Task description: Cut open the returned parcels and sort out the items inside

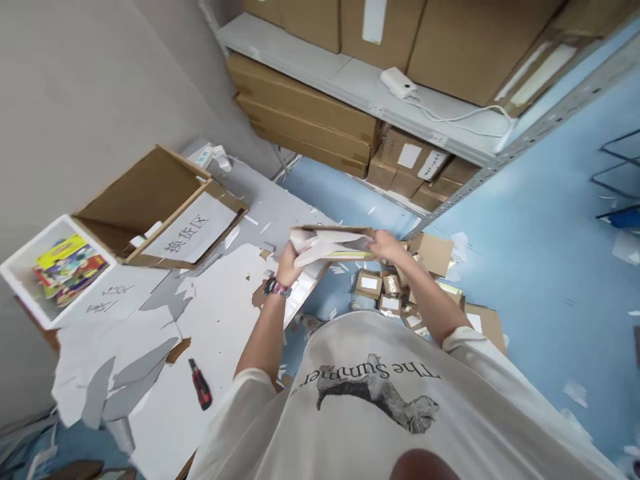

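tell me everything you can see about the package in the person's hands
The package is narrow and wide as seen from above, with brown, cardboard-looking edges. Its upper side looks open, showing loose white material, paper or film, some of it sticking out toward the left hand; a yellow strip shows along the near side. It is held up in front of the shirt, the left hand gripping one end and the right hand the other. Blur hides any print or further contents.
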`<state>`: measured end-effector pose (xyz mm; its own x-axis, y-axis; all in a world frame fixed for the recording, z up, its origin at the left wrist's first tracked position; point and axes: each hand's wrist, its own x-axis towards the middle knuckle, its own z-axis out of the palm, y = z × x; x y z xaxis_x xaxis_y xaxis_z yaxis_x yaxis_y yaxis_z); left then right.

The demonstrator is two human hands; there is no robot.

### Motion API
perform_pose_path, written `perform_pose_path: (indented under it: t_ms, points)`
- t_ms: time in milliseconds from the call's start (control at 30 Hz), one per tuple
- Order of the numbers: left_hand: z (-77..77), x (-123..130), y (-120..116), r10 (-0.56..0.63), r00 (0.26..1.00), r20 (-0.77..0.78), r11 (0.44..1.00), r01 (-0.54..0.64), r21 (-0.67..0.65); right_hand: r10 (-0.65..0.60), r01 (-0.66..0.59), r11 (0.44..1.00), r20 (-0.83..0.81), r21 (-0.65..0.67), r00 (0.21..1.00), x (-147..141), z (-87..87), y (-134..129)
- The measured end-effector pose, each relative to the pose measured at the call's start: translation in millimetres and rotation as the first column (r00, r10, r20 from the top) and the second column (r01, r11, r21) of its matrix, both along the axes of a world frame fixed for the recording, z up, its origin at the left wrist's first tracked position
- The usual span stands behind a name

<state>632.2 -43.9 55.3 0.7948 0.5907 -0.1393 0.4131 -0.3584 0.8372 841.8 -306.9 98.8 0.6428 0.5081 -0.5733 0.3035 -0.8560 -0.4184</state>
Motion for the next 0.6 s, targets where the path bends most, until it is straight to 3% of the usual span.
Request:
perform_pose_path:
  t_ms: [67, 167, 300, 367, 433, 500, 600]
  points:
    - [6.0, 88.5, -33.4, -0.188, 0.982, 0.026, 0.982, 0.187, 0.034, -0.145, 0.145, 0.989, 0.060, 0.002, 0.988, 47.6, 16.3, -69.3]
    - [14.5, 208.0, -105.3, -0.482, 0.875, 0.033, 0.875, 0.481, 0.053, -0.377, 0.380, 0.925, 0.099, -0.012, 0.921, 95.1, 40.0, -176.0]
    - [20.7, 320.6, -212.4, -0.671, 0.740, 0.047, 0.741, 0.671, 0.015, -0.608, 0.610, 0.792, 0.072, 0.001, 0.790, 118.6, 61.0, -285.9]
    - [22.1, 356.4, -253.8, -0.699, 0.712, 0.063, 0.714, 0.700, -0.001, -0.681, 0.681, 0.732, 0.020, 0.025, 0.732, 124.7, 66.1, -321.2]
    - [23.2, 382.1, -280.3, -0.722, 0.690, 0.046, 0.690, 0.723, -0.034, -0.722, 0.722, 0.691, -0.013, 0.028, 0.691, 130.4, 69.3, -347.6]
    - [23.9, 398.8, -292.1, -0.732, 0.681, -0.011, 0.680, 0.730, -0.067, -0.741, 0.741, 0.671, 0.039, -0.013, 0.671, 133.8, 71.5, -367.9]
    - [24.7, 401.9, -290.1, -0.679, 0.728, -0.095, 0.733, 0.680, -0.021, -0.694, 0.726, 0.686, 0.259, -0.048, 0.672, 129.1, 70.1, -385.8]
